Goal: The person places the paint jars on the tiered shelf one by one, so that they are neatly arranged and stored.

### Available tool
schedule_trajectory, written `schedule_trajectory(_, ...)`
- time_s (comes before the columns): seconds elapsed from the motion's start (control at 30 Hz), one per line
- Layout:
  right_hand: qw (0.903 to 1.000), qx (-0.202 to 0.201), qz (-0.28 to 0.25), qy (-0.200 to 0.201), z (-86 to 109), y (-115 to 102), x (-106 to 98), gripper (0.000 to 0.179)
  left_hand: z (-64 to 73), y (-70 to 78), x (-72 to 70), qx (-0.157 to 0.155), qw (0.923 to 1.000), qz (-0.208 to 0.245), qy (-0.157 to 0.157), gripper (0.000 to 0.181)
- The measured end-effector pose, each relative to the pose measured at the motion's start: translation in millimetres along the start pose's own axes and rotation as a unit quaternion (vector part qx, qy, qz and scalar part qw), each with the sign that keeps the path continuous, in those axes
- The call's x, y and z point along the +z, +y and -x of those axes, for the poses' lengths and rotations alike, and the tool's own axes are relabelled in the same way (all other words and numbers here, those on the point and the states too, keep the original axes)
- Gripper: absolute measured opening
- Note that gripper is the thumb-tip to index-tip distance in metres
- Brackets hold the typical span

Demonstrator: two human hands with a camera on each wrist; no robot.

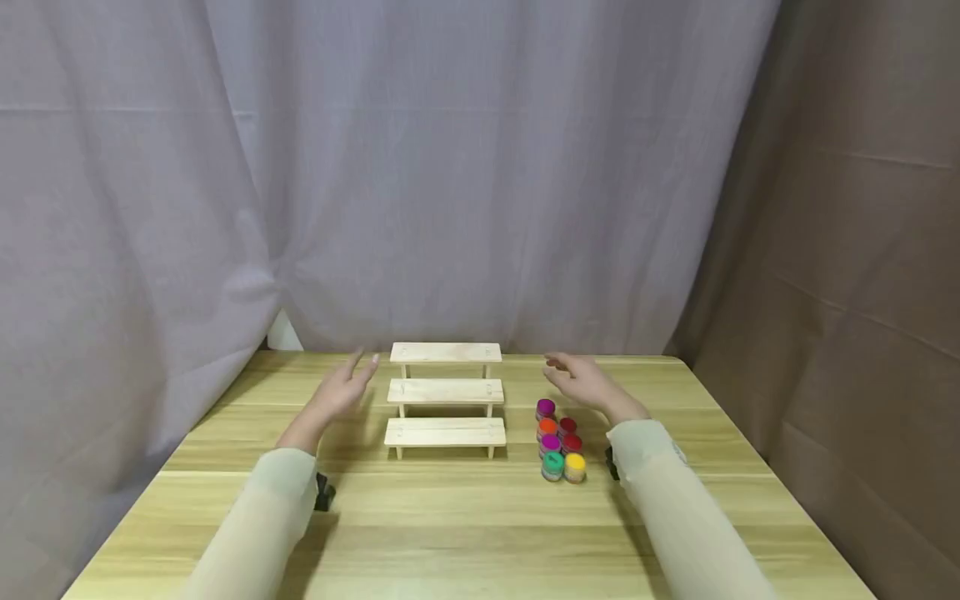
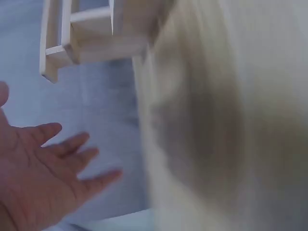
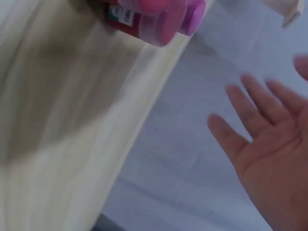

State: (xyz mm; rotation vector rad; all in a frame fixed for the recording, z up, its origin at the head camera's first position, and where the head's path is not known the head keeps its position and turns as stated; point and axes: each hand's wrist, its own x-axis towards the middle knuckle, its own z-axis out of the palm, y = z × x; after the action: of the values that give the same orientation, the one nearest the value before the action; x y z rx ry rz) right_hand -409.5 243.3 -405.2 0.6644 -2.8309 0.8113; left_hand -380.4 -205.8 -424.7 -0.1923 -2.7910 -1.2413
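A pale wooden rack with three stepped shelves (image 1: 446, 391) stands on the table. To its left, my left hand (image 1: 341, 393) is raised with fingers spread, palm toward the rack; the left wrist view shows that palm (image 2: 43, 178) holding nothing. My right hand (image 1: 588, 385) hovers behind and right of several small paint jars, fingers extended and slightly bent. In the right wrist view its palm (image 3: 279, 154) is bare. The jars have coloured lids: a green-lidded jar (image 1: 552, 466), a yellow-lidded jar (image 1: 575, 467), an orange-lidded jar (image 1: 547, 429), plus purple and red ones.
The jars stand in two close columns right of the rack on the wood-grain table (image 1: 450, 533). A grey curtain (image 1: 480, 183) hangs behind the table's back edge, and a brownish curtain (image 1: 847, 250) hangs at the right side. Dark wrist straps show below both sleeves.
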Motion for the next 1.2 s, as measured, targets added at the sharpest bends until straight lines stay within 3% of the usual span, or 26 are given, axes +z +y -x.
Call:
schedule_trajectory(0.03,0.9998,0.005,-0.012,-0.016,2.1,2,2,0.053,0.2,-3.7,6.3,-0.01,0.9978,0.066,-0.006,0.093)
schedule_trajectory(0.07,0.9992,0.012,-0.021,-0.033,4.6,4,4,0.05,1.0,-8.0,13.4,-0.019,0.9908,0.133,-0.015,0.093)
schedule_trajectory(0.17,0.9958,0.033,-0.039,-0.076,12.6,10,12,0.043,6.0,-22.5,36.8,-0.048,0.9531,0.296,-0.04,0.086)
schedule_trajectory(0.27,0.993,0.037,-0.057,-0.096,15.9,14,19,0.036,9.4,-33.2,53.6,-0.043,0.9149,0.398,-0.052,0.075)
schedule_trajectory(0.33,0.992,0.032,-0.071,-0.1,15.9,16,20,0.032,9.0,-36.0,60.6,-0.034,0.9012,0.429,-0.048,0.068)
schedule_trajectory(0.43,0.9894,0.03,-0.092,-0.108,15.2,20,18,0.028,5.6,-36.9,66.9,-0.016,0.8985,0.436,-0.051,0.064)
schedule_trajectory(0.6,0.986,0.045,-0.101,-0.125,20.2,31,22,0.026,3.3,-40.0,78.2,-0.03,0.8987,0.433,-0.064,0.059)
schedule_trajectory(0.73,0.9845,0.066,-0.11,-0.12,25.9,39,34,0.029,6.7,-43.6,86.4,-0.042,0.9095,0.409,-0.06,0.062)
schedule_trajectory(0.87,0.9847,0.07,-0.11,-0.116,25.3,40,33,0.033,6.2,-40.6,87.8,-0.042,0.9136,0.401,-0.056,0.066)
schedule_trajectory(1.03,0.9849,0.073,-0.108,-0.114,19.0,40,27,0.032,4.2,-35.0,82.3,-0.043,0.905,0.42,-0.049,0.066)
schedule_trajectory(1.2,0.9839,0.074,-0.123,-0.106,15.0,42,25,0.023,2.0,-32.6,78.9,-0.036,0.8979,0.434,-0.062,0.064)
